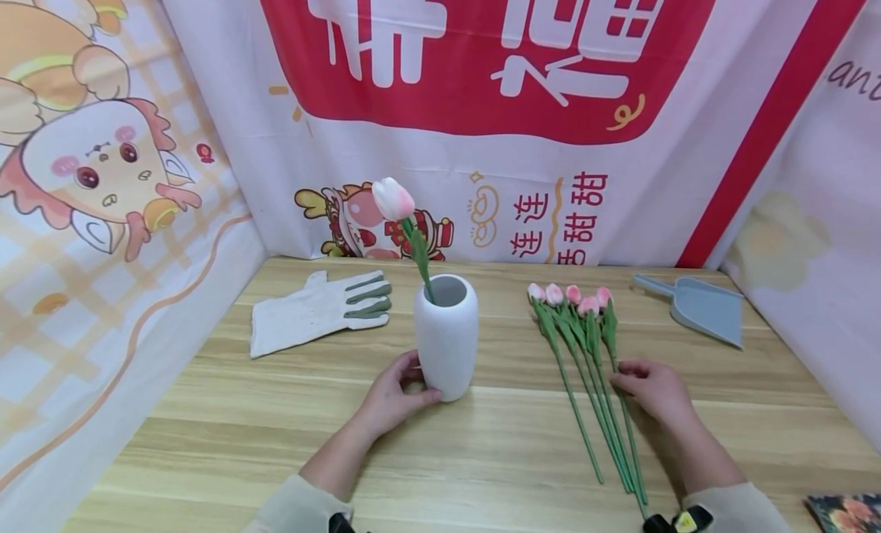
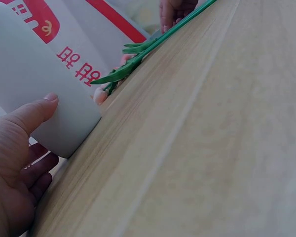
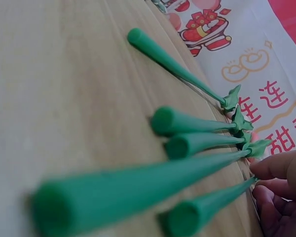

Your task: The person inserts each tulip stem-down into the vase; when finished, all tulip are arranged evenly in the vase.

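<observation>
A tall white vase (image 1: 447, 349) stands upright on the table, and one pale pink tulip (image 1: 394, 200) leans left out of its mouth. My left hand (image 1: 392, 399) holds the vase low on its left side. In the left wrist view the thumb (image 2: 42, 111) lies against the vase wall, with the other fingers curled by its base. Several pink artificial tulips (image 1: 589, 306) lie side by side to the right, blossoms away from me. At the rightmost one, my right hand (image 1: 657, 391) pinches the green stem (image 3: 212, 197) between thumb and forefinger, below its leaves.
A white and grey-green work glove (image 1: 310, 311) lies left of the vase. At the back right is a grey-blue dustpan (image 1: 709, 307). A flower-printed item (image 1: 846, 514) shows at the front right corner. Printed cloth (image 1: 482, 158) hangs behind and beside the wooden table (image 1: 495, 456).
</observation>
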{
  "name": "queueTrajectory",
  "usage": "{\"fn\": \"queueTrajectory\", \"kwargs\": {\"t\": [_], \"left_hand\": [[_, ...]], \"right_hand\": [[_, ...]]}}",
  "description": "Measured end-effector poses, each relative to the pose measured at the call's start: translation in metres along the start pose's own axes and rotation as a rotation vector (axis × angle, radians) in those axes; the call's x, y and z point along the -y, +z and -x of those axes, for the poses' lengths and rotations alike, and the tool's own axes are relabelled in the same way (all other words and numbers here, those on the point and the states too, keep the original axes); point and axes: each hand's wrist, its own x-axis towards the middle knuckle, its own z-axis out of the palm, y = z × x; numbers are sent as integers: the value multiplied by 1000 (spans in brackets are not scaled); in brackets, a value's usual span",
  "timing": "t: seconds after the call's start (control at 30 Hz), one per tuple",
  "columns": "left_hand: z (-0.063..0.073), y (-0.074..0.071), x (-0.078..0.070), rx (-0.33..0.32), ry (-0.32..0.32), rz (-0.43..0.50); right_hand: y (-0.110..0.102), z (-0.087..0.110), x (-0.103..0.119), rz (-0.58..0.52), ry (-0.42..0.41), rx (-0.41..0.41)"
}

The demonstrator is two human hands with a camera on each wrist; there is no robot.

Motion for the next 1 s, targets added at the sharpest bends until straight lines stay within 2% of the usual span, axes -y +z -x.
{"fn": "queueTrajectory", "kwargs": {"t": [0.17,0.33,0.63,0.77,1.0], "left_hand": [[0,-1,0,0,1,-3],[0,-1,-1,2,-4,1],[1,-1,-3,7,-30,18],[2,-1,-4,6,-29,18],[1,-1,-2,5,-20,13]], "right_hand": [[-1,-2,4,72,-19,-11],[-2,-3,1,29,8,-13],[-7,-6,-7,-309,142,14],[-12,-6,-4,-447,151,31],[-17,-7,8,-631,108,31]]}}
